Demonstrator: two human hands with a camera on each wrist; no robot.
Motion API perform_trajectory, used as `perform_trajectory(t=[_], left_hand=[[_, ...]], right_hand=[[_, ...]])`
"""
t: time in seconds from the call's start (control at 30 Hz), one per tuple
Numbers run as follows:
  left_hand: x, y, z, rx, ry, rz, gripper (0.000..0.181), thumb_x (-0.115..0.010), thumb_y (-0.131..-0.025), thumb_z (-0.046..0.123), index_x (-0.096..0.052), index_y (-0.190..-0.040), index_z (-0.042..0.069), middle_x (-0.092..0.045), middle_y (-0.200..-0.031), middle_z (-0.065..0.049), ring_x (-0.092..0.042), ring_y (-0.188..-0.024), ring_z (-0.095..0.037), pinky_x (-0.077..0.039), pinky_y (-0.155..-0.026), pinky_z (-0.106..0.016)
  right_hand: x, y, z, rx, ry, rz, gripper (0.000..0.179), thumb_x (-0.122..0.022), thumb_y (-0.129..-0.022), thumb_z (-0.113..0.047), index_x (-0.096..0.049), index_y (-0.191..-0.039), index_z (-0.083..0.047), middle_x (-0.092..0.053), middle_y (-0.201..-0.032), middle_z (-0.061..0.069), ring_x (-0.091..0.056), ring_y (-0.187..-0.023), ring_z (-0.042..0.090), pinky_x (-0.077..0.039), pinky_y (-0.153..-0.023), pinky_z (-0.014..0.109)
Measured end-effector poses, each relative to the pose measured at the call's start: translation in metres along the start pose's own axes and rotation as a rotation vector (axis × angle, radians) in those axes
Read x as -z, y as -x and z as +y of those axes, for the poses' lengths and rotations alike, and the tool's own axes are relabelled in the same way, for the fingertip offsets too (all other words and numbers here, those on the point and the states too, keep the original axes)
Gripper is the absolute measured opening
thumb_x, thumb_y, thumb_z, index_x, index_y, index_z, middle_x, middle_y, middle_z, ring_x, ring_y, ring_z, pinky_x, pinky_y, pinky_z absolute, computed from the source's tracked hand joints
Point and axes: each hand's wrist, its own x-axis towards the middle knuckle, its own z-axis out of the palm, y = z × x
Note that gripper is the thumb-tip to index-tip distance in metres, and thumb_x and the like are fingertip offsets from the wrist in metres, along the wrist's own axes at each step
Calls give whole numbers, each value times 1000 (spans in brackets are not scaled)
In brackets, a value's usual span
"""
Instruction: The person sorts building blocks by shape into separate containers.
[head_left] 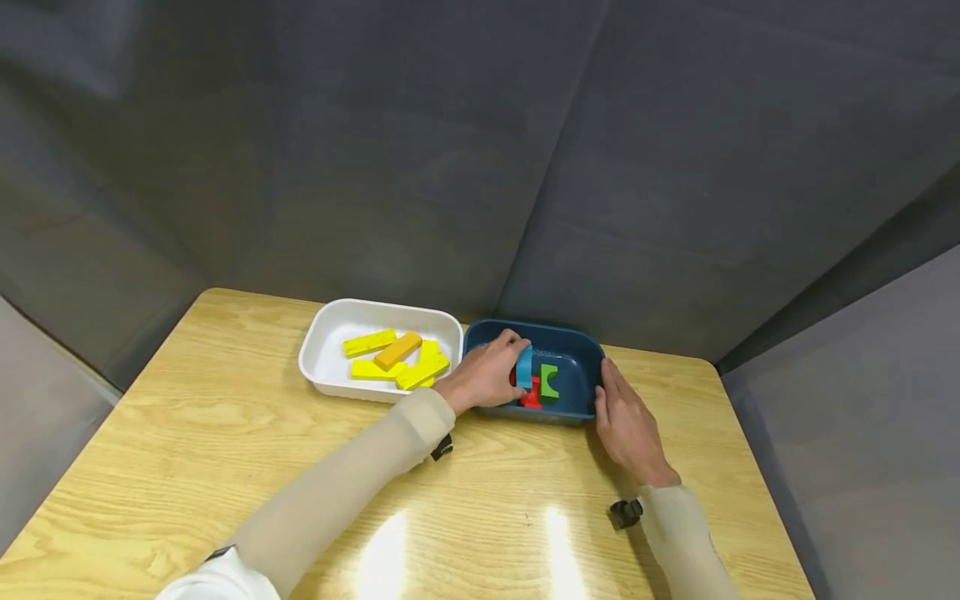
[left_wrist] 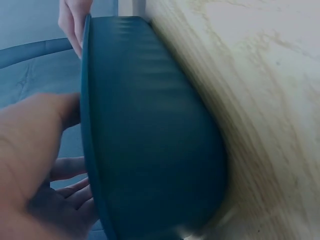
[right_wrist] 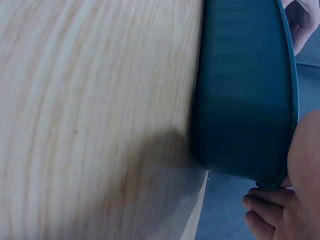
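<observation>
My left hand point(head_left: 487, 372) reaches into the dark blue bin point(head_left: 577, 332) and pinches a light blue arch block point(head_left: 524, 367) between thumb and fingers. Beside that block, inside the bin, lie a red block point(head_left: 532, 393) with curved cutouts and a green arch block point(head_left: 549, 382). In the left wrist view the bin's wall hides what the left fingers hold. At the bin's right end, my right hand point(head_left: 628, 425) holds the corner by its rim, the thumb toward the front. Its curled fingers point(right_wrist: 265, 212) show past the corner in the right wrist view.
A white bin point(head_left: 322, 387) stands close to the left of the blue one. Several yellow blocks point(head_left: 423, 371) and an orange block point(head_left: 398, 351) lie in it. Both bins stand near the back edge of the wooden table point(head_left: 495, 517), before a grey curtain point(head_left: 405, 167).
</observation>
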Motion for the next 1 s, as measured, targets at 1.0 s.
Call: perform_trajectory(t=[1.0], left_hand=[[2, 29, -3, -127, 5, 81, 72, -73, -104, 39, -44, -164, 15, -42, -168, -7, -53, -144, -28, -47, -119, -44]], right_hand=[[0, 1, -2, -16, 4, -6, 56, -43, -116, -17, -29, -164, 9, -29, -171, 28, -36, -155, 48, -34, -123, 63]])
